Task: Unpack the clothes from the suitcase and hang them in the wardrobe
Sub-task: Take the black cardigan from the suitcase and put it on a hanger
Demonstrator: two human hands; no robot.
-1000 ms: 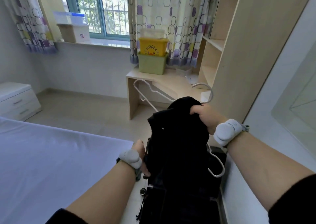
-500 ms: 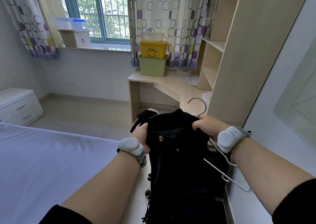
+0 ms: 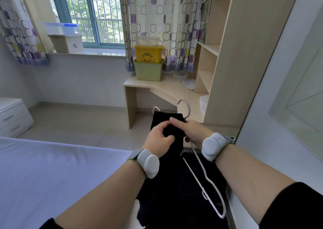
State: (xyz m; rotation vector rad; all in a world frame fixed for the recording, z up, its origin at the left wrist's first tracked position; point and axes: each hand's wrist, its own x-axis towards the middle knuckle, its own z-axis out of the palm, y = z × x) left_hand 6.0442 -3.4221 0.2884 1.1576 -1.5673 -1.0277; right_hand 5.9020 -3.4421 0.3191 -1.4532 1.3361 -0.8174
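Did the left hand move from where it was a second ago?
Yes. The left hand went up and rightward, away from the bed edge toward the desk, now gripping the black garment.

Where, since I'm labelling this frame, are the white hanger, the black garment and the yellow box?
white hanger (image 3: 189, 107): head view, on its hook.
black garment (image 3: 162, 119): head view, near its top edge.
yellow box (image 3: 148, 54): head view, on its front face.

left hand (image 3: 158, 141): bed (image 3: 52, 176) beside | right hand (image 3: 192, 131): white panel (image 3: 272, 124) beside | ahead: open floor (image 3: 78, 122), then desk (image 3: 167, 90)
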